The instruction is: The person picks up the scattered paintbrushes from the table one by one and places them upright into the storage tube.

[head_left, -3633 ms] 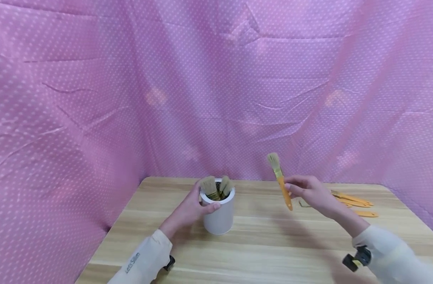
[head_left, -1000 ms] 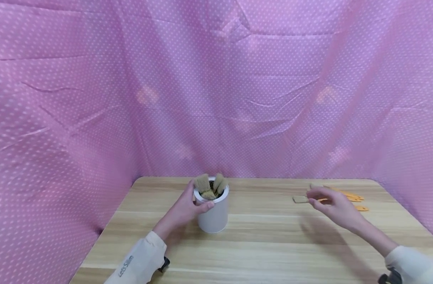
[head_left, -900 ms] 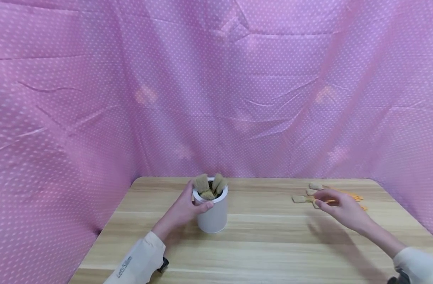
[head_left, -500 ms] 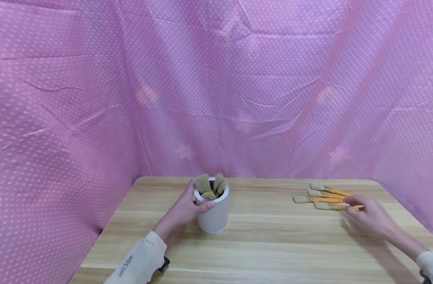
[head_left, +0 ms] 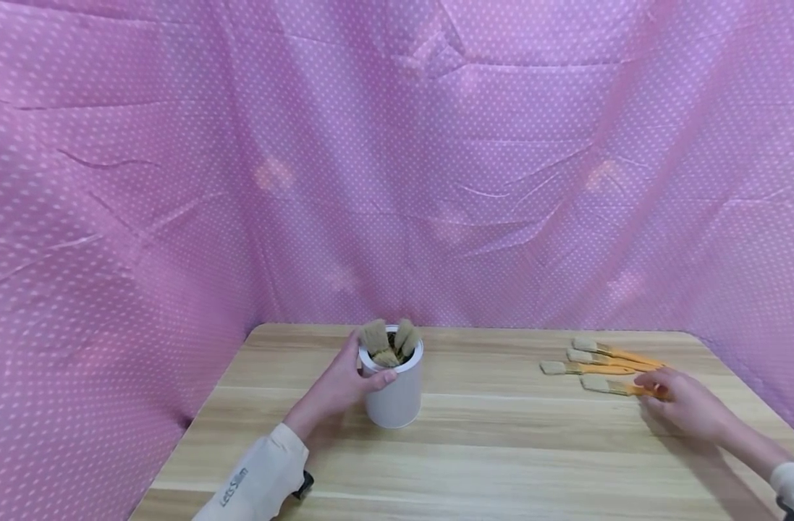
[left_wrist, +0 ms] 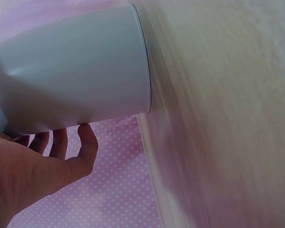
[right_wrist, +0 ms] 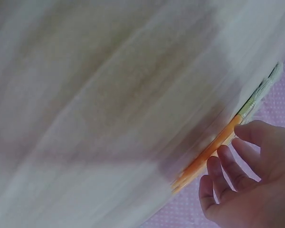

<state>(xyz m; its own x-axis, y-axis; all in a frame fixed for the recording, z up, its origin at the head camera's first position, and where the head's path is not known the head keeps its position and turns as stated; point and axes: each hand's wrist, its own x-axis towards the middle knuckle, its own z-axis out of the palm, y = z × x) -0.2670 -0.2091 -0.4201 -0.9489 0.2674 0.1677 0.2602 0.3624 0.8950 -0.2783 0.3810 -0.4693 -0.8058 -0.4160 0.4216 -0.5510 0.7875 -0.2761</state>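
Observation:
My left hand [head_left: 336,387] grips the rim of a light grey can [head_left: 394,401], thumb across its front. Several paintbrushes [head_left: 374,336] stand in the can with their bristles up. In the left wrist view, the fingers [left_wrist: 88,147] curl along the can's side. At the right of the table, my right hand [head_left: 693,407] pinches the orange handle of the nearest lying paintbrush [head_left: 621,388], whose pale bristles point left. The right wrist view shows thumb and fingertips at that orange handle [right_wrist: 206,153].
Three more orange-handled paintbrushes lie just behind: a front one [head_left: 585,368], a middle one [head_left: 608,358] and a rear one [head_left: 621,352]. All rest on the wooden table [head_left: 501,449]. A pink dotted cloth [head_left: 397,181] hangs around the table's back and sides.
The right hand earlier held a paintbrush upright, which has since left it; another brush now shows in the can. It has moved right to the lying brushes, shifting the nearest slightly. The left hand stays.

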